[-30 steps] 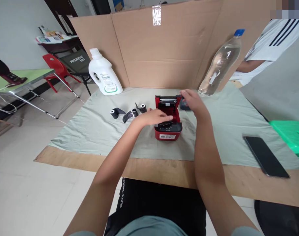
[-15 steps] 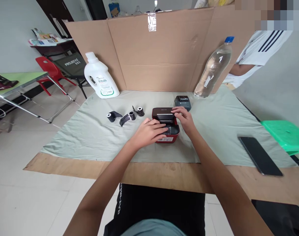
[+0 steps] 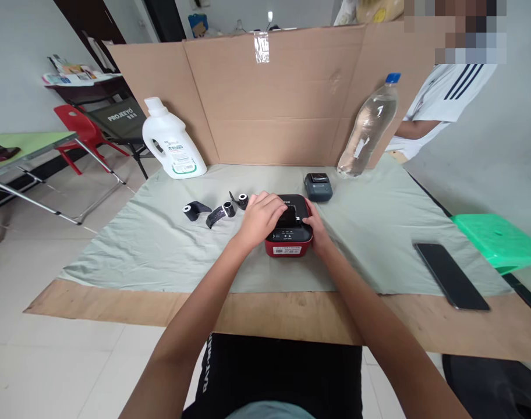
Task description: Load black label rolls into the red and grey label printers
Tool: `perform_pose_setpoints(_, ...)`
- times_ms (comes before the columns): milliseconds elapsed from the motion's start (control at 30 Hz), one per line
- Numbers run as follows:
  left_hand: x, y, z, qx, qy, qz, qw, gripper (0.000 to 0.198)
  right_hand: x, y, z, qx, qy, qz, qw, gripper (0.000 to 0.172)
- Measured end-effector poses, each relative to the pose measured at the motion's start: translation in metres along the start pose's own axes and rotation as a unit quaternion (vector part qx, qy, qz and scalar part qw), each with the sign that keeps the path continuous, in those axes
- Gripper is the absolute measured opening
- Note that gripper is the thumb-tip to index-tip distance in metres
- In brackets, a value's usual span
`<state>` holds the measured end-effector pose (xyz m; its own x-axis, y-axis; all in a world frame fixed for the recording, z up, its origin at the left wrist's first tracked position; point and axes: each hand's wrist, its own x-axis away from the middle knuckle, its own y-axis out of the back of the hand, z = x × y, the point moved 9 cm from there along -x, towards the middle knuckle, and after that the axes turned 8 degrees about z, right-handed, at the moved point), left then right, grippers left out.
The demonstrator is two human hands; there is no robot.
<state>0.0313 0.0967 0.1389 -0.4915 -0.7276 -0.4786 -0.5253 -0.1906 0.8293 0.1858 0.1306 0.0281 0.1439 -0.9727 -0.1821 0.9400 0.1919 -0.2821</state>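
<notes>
A red and black label printer sits on the cloth in front of me, its lid down. Over the left part of the lid, my left hand lies with bent fingers close together, gripping the printer's top. Glossy dark film shows at the slot beside those fingertips. On the other side, my right hand holds the printer's right wall, thumb on the lid. Several small rolls of black ribbon lie to the left, among them one roll with a loose tail. A smaller dark grey printer stands behind on the right.
A cardboard screen rises behind the cloth. A white detergent jug and a clear bottle lean against it. A black phone lies at the right front. A green stool and a person in a white sleeve are beyond.
The printer's lid, raised before, is now down. My left hand has moved from its front up onto the lid. My right hand has come down from the lid to the right side.
</notes>
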Motion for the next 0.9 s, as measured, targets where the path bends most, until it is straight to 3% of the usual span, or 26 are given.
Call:
perform_pose_setpoints(200, -0.02, -0.026, 0.03, 0.114, 0.096, 0.061, 0.987, 0.037, 0.003, -0.004, 0.0, -0.047, -0.033, 0.002, 0.998, 0.07)
perform_pose_setpoints(400, -0.023, -0.03, 0.033, 0.135, 0.102, 0.072, 0.983, 0.036, 0.002, -0.002, -0.002, -0.062, -0.055, 0.003, 0.997, 0.072)
perform_pose_setpoints(633, -0.026, -0.042, 0.037, 0.24, 0.11, 0.104, 0.959, 0.036, 0.002, -0.003, -0.001, -0.049, -0.058, 0.031, 0.997, 0.073)
perform_pose_setpoints(800, -0.038, -0.048, 0.038, 0.196, 0.098, 0.186, 0.958, 0.038, 0.001, -0.002, -0.002, -0.046, -0.056, 0.048, 0.996, 0.073)
perform_pose_setpoints(900, -0.045, -0.05, 0.04, 0.12, 0.101, 0.196, 0.968, 0.039, 0.002, -0.001, -0.004, -0.058, -0.059, 0.046, 0.996, 0.074)
